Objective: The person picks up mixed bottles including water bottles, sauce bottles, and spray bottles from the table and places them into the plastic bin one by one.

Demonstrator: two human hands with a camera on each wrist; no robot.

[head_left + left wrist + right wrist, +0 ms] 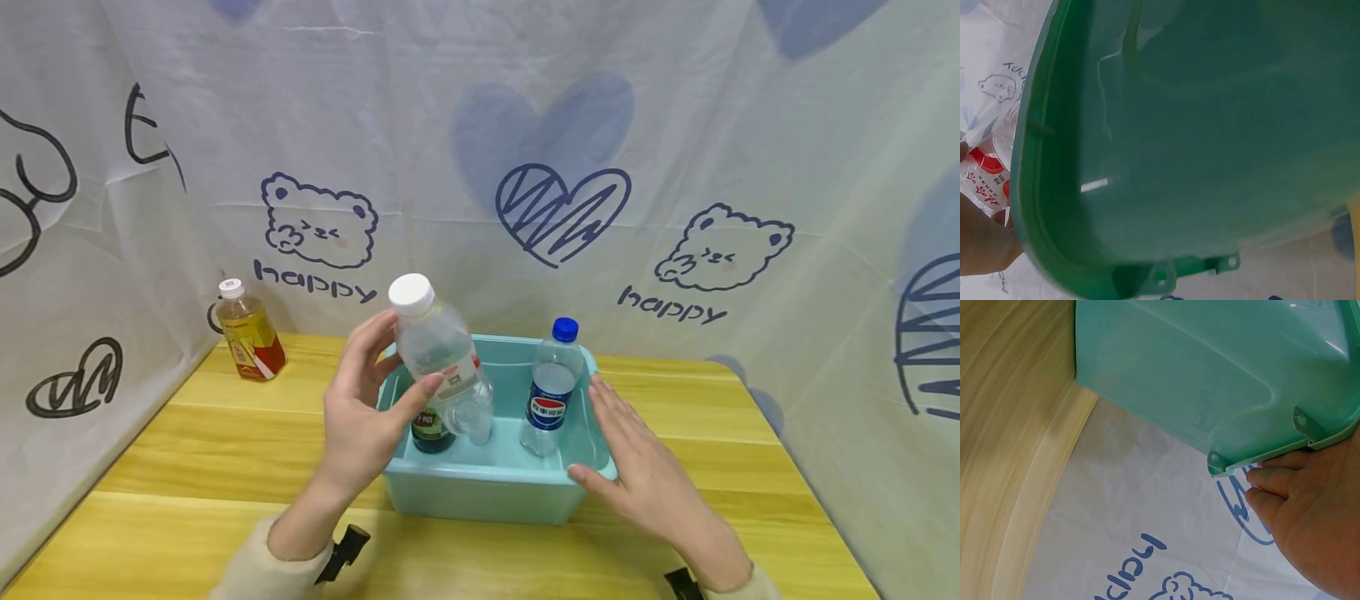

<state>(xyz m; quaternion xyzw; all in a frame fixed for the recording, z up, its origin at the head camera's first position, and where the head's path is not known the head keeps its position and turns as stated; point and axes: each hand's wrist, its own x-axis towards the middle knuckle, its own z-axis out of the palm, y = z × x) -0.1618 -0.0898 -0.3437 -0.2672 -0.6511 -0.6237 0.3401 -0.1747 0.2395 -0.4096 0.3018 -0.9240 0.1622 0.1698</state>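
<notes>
My left hand (360, 425) grips a clear plastic bottle (441, 337) with a white cap, thumb in front and fingers behind. The bottle leans over the left half of a light green bin (480, 496), its base inside the walls. In the left wrist view its red-and-white label (988, 178) shows beside the bin's edge. With fingers straight, my right hand (641, 467) lies along the bin's right rim, thumb at the front corner. A Pepsi bottle (551, 392) with a blue cap stands inside at right. At left inside, a dark bottle (431, 432) is partly hidden by the clear one.
A bottle of amber drink (253, 337) with a white cap stands at the table's back left corner. The wooden table (210, 467) bears the bin near its middle. White cloth (442, 150) printed with hearts and bears hangs behind and at both sides.
</notes>
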